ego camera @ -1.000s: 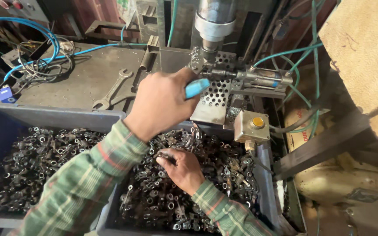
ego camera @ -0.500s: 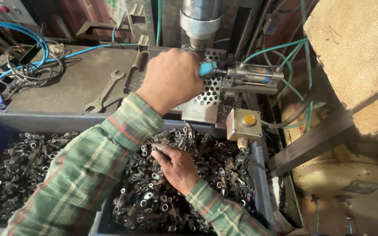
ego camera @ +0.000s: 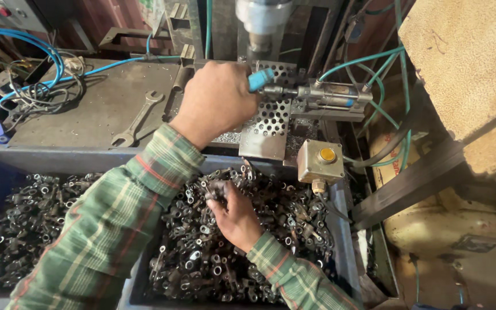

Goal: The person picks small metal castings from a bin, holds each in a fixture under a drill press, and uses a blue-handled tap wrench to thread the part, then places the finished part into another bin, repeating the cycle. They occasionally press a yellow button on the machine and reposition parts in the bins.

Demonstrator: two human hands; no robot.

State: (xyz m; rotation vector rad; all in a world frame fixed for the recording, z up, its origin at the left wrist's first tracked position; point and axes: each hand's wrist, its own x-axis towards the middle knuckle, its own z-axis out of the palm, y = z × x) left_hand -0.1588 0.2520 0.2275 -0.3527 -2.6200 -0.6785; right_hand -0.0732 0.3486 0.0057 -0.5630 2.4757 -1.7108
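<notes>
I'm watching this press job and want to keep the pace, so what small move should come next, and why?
Probably lift the right hand out of the bin with one small metal part. Its fingers are already pinched on parts in the pile, while the left hand rests at the perforated plate under the press head, holding a blue-handled tool.

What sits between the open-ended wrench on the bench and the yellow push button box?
In the head view, the left hand and plaid sleeve cross between the wrench and button box, plus the perforated plate.
</notes>
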